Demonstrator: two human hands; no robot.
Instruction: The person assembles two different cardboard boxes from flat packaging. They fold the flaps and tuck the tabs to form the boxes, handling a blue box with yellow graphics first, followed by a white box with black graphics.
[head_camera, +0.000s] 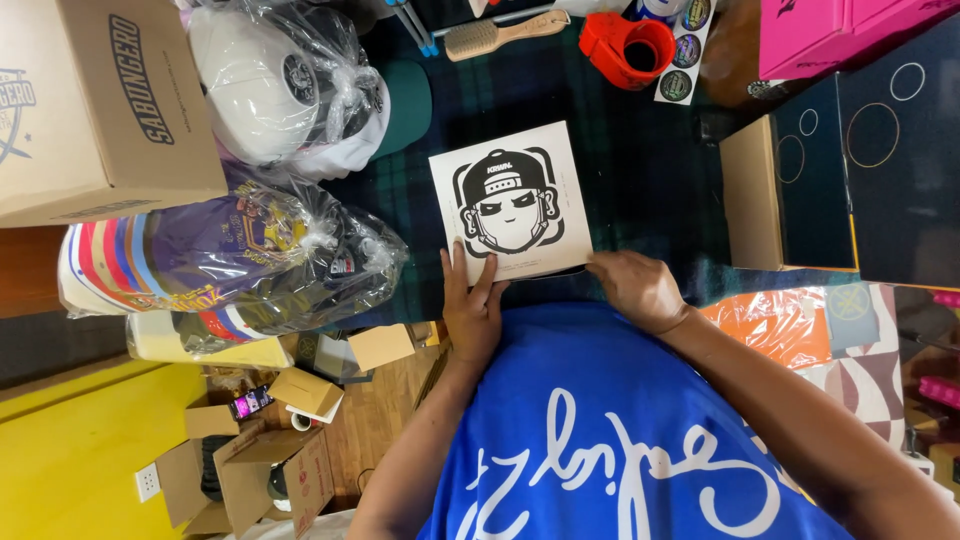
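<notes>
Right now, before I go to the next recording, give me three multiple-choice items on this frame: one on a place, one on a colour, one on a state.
1. Where does the wooden-handled brush lie?
A. at the far edge of the dark plaid table cover, left of the red tape dispenser
B. inside the cardboard box
C. under the card

2. What colour is the print on the square white card?
A. red
B. black
C. green

3. How is the card held?
A. the left hand alone lifts it off the table
B. no hand touches it
C. both hands are at its near edge, the right hand at the corner

Answers: 1 A, the brush rests on the cover beside the dispenser. 2 B, the cartoon head is black on white. 3 C, left fingers lie on the card, the right hand meets its corner.
</notes>
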